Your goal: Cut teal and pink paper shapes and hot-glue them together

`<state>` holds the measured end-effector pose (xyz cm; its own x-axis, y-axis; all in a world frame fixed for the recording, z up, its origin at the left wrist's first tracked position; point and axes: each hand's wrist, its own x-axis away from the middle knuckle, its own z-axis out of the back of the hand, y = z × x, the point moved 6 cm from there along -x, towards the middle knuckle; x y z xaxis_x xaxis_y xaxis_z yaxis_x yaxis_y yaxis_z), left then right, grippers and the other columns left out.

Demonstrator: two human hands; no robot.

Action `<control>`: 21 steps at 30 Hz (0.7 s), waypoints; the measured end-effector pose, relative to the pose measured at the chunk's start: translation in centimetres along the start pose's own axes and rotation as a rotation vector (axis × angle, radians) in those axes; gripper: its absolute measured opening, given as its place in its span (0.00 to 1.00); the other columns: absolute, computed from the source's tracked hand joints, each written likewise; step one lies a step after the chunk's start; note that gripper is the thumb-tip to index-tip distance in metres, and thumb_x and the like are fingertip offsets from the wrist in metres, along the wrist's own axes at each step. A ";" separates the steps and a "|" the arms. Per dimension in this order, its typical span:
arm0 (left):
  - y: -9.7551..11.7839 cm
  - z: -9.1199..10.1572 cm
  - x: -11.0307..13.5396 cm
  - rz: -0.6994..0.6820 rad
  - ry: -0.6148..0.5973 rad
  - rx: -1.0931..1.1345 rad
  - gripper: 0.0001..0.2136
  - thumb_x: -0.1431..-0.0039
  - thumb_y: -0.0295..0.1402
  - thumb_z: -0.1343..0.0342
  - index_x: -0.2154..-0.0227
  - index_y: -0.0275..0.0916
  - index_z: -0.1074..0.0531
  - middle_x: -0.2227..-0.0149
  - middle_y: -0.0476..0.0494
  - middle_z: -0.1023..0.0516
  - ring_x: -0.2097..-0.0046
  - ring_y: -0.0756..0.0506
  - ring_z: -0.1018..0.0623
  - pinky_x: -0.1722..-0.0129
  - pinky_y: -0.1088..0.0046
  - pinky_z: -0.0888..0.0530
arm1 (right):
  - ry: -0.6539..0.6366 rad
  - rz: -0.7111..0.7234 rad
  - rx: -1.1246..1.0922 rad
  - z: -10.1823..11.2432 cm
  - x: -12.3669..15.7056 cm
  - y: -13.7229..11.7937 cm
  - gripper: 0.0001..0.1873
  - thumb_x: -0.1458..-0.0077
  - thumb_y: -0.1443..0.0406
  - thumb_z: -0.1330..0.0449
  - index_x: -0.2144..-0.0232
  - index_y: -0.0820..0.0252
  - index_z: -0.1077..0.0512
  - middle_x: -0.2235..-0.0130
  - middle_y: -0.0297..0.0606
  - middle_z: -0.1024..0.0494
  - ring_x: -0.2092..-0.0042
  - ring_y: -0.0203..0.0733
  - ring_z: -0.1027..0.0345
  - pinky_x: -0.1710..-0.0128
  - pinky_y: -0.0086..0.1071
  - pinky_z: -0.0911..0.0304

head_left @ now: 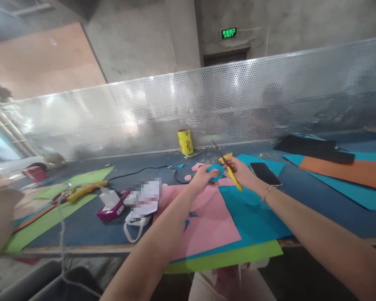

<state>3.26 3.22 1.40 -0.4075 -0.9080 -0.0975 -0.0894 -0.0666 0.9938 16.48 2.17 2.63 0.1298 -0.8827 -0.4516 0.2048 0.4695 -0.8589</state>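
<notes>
My left hand is closed on a small rounded piece of blue paper, holding it above the sheets. In my right hand is a pair of scissors with yellow handles; its blades point up and away from me, and the fingers partly hide it. The right hand is just beside the blue paper piece. Under both hands lie a pink sheet with small blue scraps on it, a large blue sheet and a green sheet jutting over the table edge.
A phone lies right of my right hand. Further right are black and orange sheets. A yellow roll stands by the perforated metal screen. Leftward are a purple power strip, a yellow-orange tool and another person's arm.
</notes>
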 end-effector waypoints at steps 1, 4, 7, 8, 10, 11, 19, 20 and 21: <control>0.0 -0.1 0.0 0.002 -0.004 -0.001 0.07 0.57 0.29 0.40 0.74 0.35 0.31 0.82 0.52 0.31 0.82 0.53 0.30 0.81 0.77 0.32 | 0.002 0.005 0.008 0.0 0.0 0.2 0.19 0.60 0.68 0.39 0.63 0.58 0.38 0.66 0.36 0.28 0.64 0.39 0.31 0.63 0.34 0.35; 0.0 -0.3 0.1 0.004 -0.008 0.004 0.07 0.56 0.30 0.40 0.74 0.35 0.32 0.82 0.53 0.31 0.82 0.54 0.31 0.80 0.77 0.32 | -0.020 0.002 0.006 -0.2 0.0 0.6 0.18 0.61 0.70 0.41 0.63 0.57 0.37 0.66 0.36 0.27 0.65 0.38 0.30 0.65 0.33 0.34; 0.1 -0.3 0.1 0.010 -0.019 0.001 0.06 0.56 0.30 0.41 0.76 0.34 0.32 0.81 0.52 0.31 0.82 0.54 0.32 0.81 0.78 0.34 | -0.023 -0.005 -0.004 -0.2 0.0 0.7 0.19 0.61 0.70 0.41 0.63 0.57 0.37 0.67 0.35 0.26 0.66 0.38 0.30 0.66 0.33 0.33; 0.2 -0.3 0.1 0.012 -0.023 0.001 0.06 0.57 0.30 0.42 0.76 0.34 0.32 0.81 0.52 0.31 0.82 0.55 0.32 0.81 0.78 0.34 | -0.020 0.001 -0.001 -0.2 0.0 0.6 0.18 0.61 0.70 0.41 0.63 0.57 0.36 0.66 0.35 0.26 0.66 0.39 0.30 0.65 0.33 0.33; 0.2 -0.3 0.1 0.018 -0.036 0.001 0.05 0.58 0.29 0.41 0.76 0.34 0.31 0.80 0.51 0.30 0.82 0.55 0.32 0.80 0.78 0.34 | -0.019 0.011 0.011 -0.2 0.1 0.3 0.18 0.61 0.70 0.41 0.63 0.58 0.36 0.66 0.36 0.26 0.65 0.39 0.30 0.65 0.34 0.33; 0.3 -0.3 0.1 0.023 -0.044 0.001 0.05 0.58 0.29 0.41 0.76 0.34 0.31 0.80 0.51 0.30 0.81 0.55 0.32 0.80 0.78 0.34 | -0.019 0.009 0.021 -0.1 0.1 0.2 0.17 0.61 0.70 0.41 0.64 0.58 0.36 0.65 0.37 0.26 0.64 0.40 0.30 0.65 0.34 0.33; -0.2 -0.6 0.6 0.172 -0.128 -0.007 0.06 0.62 0.28 0.39 0.79 0.34 0.30 0.79 0.49 0.29 0.78 0.54 0.32 0.80 0.79 0.38 | 0.040 -0.075 0.096 1.5 -0.1 0.5 0.19 0.60 0.70 0.41 0.61 0.58 0.36 0.69 0.33 0.27 0.70 0.37 0.31 0.69 0.32 0.33; -0.3 -0.8 0.7 0.191 -0.155 -0.018 0.07 0.63 0.28 0.38 0.80 0.35 0.31 0.80 0.49 0.29 0.78 0.54 0.32 0.80 0.79 0.38 | 0.063 -0.090 0.087 1.9 -0.3 0.8 0.19 0.59 0.70 0.41 0.61 0.58 0.36 0.70 0.32 0.27 0.71 0.37 0.31 0.70 0.32 0.33; -0.4 -0.9 0.8 0.205 -0.178 -0.028 0.08 0.64 0.28 0.37 0.82 0.35 0.32 0.81 0.50 0.30 0.79 0.54 0.32 0.80 0.79 0.37 | 0.092 -0.106 0.084 2.4 -0.5 1.2 0.19 0.59 0.69 0.40 0.61 0.58 0.36 0.70 0.32 0.27 0.73 0.36 0.31 0.71 0.32 0.33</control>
<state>3.79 2.13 1.02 -0.5678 -0.8171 0.1000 0.0354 0.0971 0.9946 18.99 3.18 2.36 0.0147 -0.9236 -0.3831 0.2936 0.3702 -0.8813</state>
